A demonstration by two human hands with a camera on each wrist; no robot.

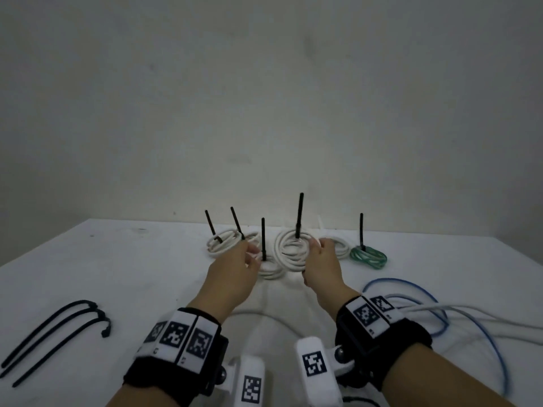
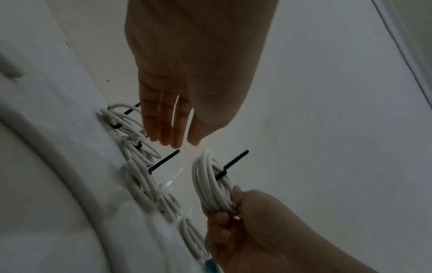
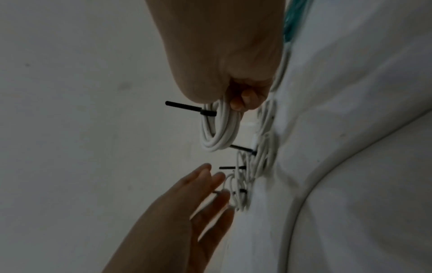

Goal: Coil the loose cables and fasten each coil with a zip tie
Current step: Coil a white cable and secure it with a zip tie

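Note:
My right hand point(image 1: 321, 249) grips a white cable coil point(image 1: 291, 252) by its right side and holds it just above the table. A black zip tie point(image 1: 299, 215) fastened round it sticks straight up. In the right wrist view the fingers point(image 3: 243, 99) curl round the coil point(image 3: 219, 129). My left hand point(image 1: 245, 255) hovers open to the coil's left, fingers point(image 2: 168, 127) straight, holding nothing. Several other tied white coils point(image 1: 223, 242) lie along the back of the table. A tied green coil point(image 1: 368, 255) lies at the right.
Loose blue cable point(image 1: 411, 284) and pale grey cable point(image 1: 470, 314) sprawl at the front right. Three spare black zip ties point(image 1: 55, 327) lie at the front left. The white-covered table point(image 1: 117, 274) ends at a plain wall behind the coils.

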